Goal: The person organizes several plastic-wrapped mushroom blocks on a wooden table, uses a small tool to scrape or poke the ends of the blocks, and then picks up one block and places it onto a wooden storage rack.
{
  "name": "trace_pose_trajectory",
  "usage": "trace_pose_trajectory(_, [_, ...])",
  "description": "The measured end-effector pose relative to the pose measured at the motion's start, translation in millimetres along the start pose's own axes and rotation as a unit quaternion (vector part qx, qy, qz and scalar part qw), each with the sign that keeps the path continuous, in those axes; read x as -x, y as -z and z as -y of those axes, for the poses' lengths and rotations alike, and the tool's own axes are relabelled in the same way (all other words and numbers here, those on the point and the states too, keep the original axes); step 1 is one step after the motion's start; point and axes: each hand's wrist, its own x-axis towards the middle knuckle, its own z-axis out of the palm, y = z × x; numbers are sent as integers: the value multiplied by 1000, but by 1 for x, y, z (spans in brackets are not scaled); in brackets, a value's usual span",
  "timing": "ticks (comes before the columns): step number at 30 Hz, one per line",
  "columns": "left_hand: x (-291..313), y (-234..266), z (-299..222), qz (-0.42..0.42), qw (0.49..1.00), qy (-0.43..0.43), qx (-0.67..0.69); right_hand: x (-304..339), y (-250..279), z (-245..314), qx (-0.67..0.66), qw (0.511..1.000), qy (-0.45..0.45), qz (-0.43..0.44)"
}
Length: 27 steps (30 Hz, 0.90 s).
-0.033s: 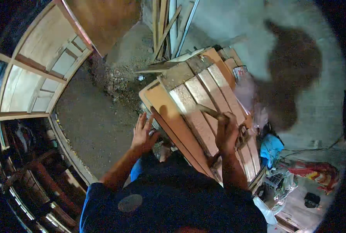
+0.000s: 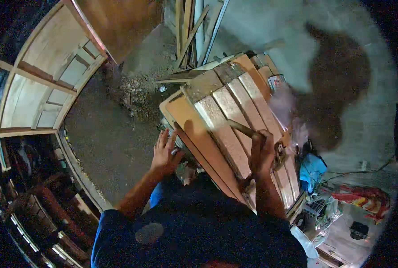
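A wooden panelled board (image 2: 225,120) lies tilted in front of me, with several long pale panels running along it. My left hand (image 2: 165,154) presses flat against its left edge, fingers spread. My right hand (image 2: 261,154) is closed around a wooden handle (image 2: 240,128) of a tool that rests on the board's face; the tool's head is hidden behind the hand. My blue-sleeved arms come in from the lower edge.
Large wooden frames (image 2: 51,76) stand at the left. Planks (image 2: 192,31) lean against the grey wall behind. Wood shavings (image 2: 136,91) lie on the dirt floor. A blue cloth (image 2: 313,169), a red cloth (image 2: 364,198) and clutter sit at the right.
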Motion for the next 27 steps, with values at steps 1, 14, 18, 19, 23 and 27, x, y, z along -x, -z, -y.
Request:
trace_pose_trajectory(1, [3,-4,-2,2,1000,0,-2,4,6,-12,69,996,61,17])
trace_pose_trajectory(14, [34,-57,-48,-21,993,-103,-55,73,65,-74,-33,999,-13,-11])
trace_pose_trajectory(18, [46,-71,-62,-19,991,-116,-68,94,76,-101,-36,999,24,-19])
trace_pose_trajectory(19, [51,-71,-67,-5,992,-97,-80,101,80,-103,-115,989,-94,-21])
trace_pose_trajectory(23, [66,-78,-72,-5,992,-92,-90,111,99,-104,-22,994,-95,41])
trace_pose_trajectory(27, [81,-83,-78,1,993,-71,-95,128,104,-131,-35,999,-17,5])
